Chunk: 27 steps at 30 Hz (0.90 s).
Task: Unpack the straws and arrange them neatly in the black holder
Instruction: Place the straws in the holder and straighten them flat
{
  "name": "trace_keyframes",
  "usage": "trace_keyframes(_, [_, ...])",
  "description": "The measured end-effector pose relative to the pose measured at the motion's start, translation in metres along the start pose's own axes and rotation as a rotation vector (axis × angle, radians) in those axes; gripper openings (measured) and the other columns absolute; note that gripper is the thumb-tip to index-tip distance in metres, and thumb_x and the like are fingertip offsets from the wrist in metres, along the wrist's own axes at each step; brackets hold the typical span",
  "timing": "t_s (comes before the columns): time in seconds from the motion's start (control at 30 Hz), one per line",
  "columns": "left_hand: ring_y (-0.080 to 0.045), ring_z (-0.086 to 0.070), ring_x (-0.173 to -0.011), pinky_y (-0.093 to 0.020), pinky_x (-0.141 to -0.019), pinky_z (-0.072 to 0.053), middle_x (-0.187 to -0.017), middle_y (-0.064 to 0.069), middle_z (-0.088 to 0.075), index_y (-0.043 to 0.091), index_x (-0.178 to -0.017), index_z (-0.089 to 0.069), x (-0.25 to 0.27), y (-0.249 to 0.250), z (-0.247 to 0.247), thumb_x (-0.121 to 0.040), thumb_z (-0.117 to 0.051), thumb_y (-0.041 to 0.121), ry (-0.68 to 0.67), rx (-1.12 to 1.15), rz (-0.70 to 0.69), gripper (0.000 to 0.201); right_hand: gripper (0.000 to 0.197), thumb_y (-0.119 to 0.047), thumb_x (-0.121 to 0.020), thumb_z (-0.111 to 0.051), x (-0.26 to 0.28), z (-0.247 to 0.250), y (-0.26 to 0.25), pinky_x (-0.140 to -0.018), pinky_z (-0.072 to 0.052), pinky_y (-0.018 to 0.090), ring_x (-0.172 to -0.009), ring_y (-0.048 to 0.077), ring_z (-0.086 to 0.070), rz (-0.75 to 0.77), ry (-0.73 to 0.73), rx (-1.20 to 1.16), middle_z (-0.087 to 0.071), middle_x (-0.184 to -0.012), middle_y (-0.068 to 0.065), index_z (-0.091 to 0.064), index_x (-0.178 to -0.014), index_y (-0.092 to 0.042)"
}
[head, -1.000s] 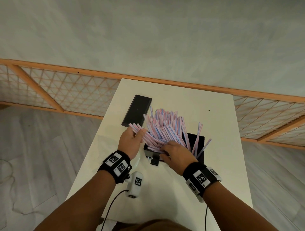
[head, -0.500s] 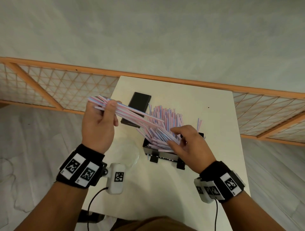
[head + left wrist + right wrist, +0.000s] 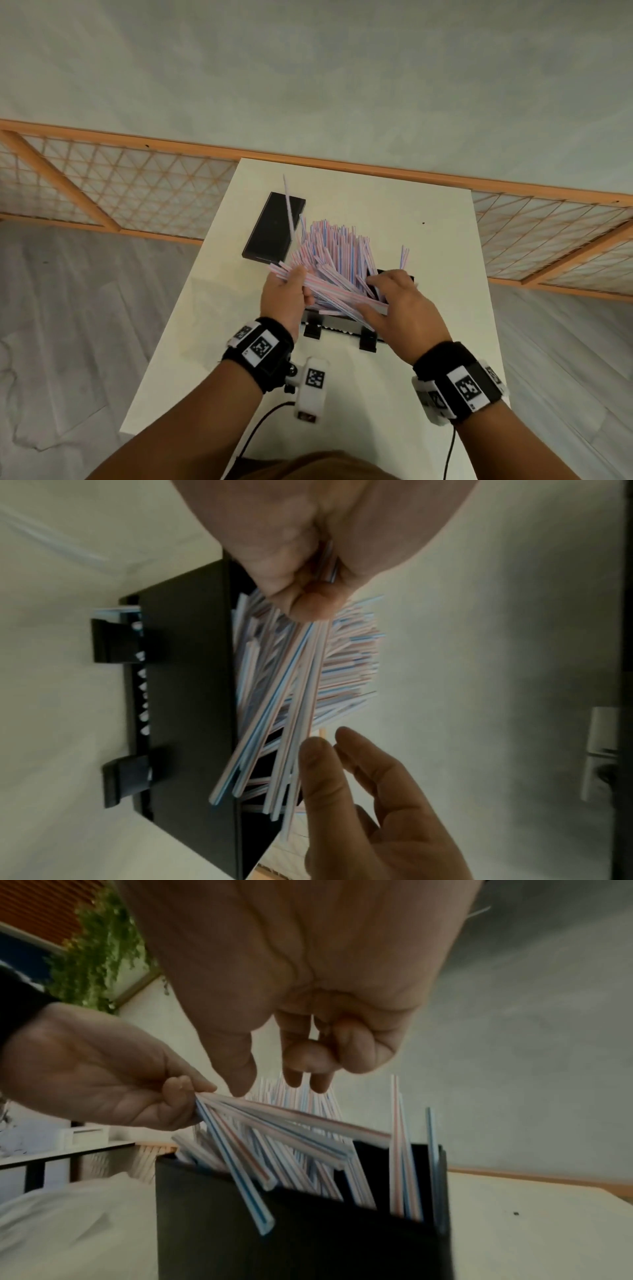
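Observation:
The black holder (image 3: pixel 337 323) stands on the white table (image 3: pixel 428 240), packed with pink, blue and white striped straws (image 3: pixel 337 250) that lean and fan out. My left hand (image 3: pixel 296 284) grips a bundle of straws (image 3: pixel 337 296) at one end and holds it slanted over the holder's near edge. My right hand (image 3: pixel 375 294) hovers over the holder's right side, fingers relaxed, touching the bundle's free ends. The left wrist view shows the bundle (image 3: pixel 274 723) crossing the holder (image 3: pixel 188 696) toward the right hand (image 3: pixel 329 753). One straw (image 3: pixel 288 205) sticks up at the left.
A flat black lid (image 3: pixel 274 228) lies on the table behind and left of the holder. A crumpled clear wrapper (image 3: pixel 68 1218) lies left of the holder. A wooden lattice rail (image 3: pixel 137 192) runs past the table's far edge.
My left hand has come down from high on the left, bringing the straw bundle onto the holder. The right hand has shifted to the bundle's free ends.

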<state>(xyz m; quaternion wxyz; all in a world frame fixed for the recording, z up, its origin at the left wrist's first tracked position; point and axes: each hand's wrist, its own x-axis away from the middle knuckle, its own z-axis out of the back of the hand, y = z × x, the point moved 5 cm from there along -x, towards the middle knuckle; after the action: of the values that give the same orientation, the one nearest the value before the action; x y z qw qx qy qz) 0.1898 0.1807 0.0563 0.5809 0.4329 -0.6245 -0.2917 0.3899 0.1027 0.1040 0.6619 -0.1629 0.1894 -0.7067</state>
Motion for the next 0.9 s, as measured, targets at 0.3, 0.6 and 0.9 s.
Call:
trace_keyframes(0.3, [-0.012, -0.059, -0.055, -0.024, -0.055, -0.057, -0.075, -0.008, -0.059, 0.007, -0.111, -0.063, 0.003, -0.026, -0.015, -0.103, -0.058, 0.016, 0.043, 0.198, 0.189, 0.013, 0.039, -0.037, -0.099, -0.051, -0.008, -0.049, -0.010, -0.067, -0.058, 0.042, -0.094, 0.024, -0.065, 0.153, -0.181, 0.144, -0.056, -0.118, -0.002, -0.055, -0.135, -0.024])
trace_keyframes(0.6, [-0.012, -0.062, -0.060, -0.026, -0.056, -0.053, -0.079, -0.008, -0.067, 0.004, -0.108, -0.062, 0.003, 0.006, 0.016, -0.095, -0.069, 0.023, 0.045, -0.091, 0.012, 0.024, 0.024, -0.027, -0.098, -0.058, -0.030, -0.055, 0.009, -0.058, -0.054, 0.039, -0.080, 0.030, -0.066, 0.122, -0.207, 0.314, -0.063, -0.092, 0.001, -0.066, -0.120, -0.028])
trace_keyframes(0.9, [-0.017, -0.056, -0.075, -0.040, -0.079, -0.050, -0.091, 0.001, -0.070, 0.017, -0.090, -0.066, -0.042, 0.032, 0.068, -0.092, -0.063, 0.030, 0.278, -0.287, -0.070, 0.014, 0.025, -0.041, -0.096, -0.059, -0.023, -0.054, 0.014, -0.060, -0.055, 0.036, -0.081, 0.023, -0.067, 0.079, -0.174, 0.234, -0.060, -0.098, -0.003, -0.066, -0.115, -0.027])
